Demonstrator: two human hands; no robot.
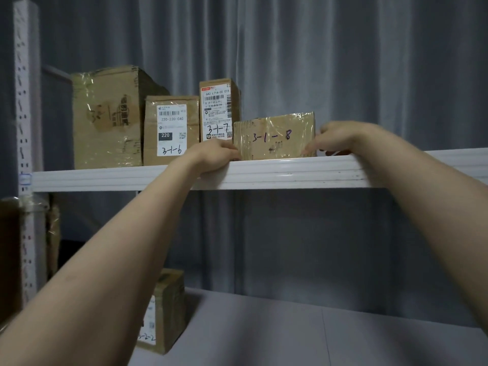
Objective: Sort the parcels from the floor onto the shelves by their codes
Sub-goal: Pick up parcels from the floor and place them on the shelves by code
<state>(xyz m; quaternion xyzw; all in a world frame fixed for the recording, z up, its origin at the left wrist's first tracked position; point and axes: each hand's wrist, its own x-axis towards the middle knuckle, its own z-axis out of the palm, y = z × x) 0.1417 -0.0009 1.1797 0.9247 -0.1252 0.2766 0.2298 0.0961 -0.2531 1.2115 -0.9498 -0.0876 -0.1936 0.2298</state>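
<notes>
Parcel 3-1-8 (274, 137) is stood on the top shelf (290, 173), near twelve o'clock in the view, just beside the taller parcel 3-1-7 (216, 109) at its ten o'clock. Its left end is met by the left hand (215, 157), fingers curled at the shelf lip — whether the box is gripped cannot be told. Its right end is touched by the right hand (335, 138), fingers fairly straight, tips laid on the front face. Parcel 3-1-6 (170, 128) and a larger taped carton (105, 117) are lined up toward nine o'clock.
</notes>
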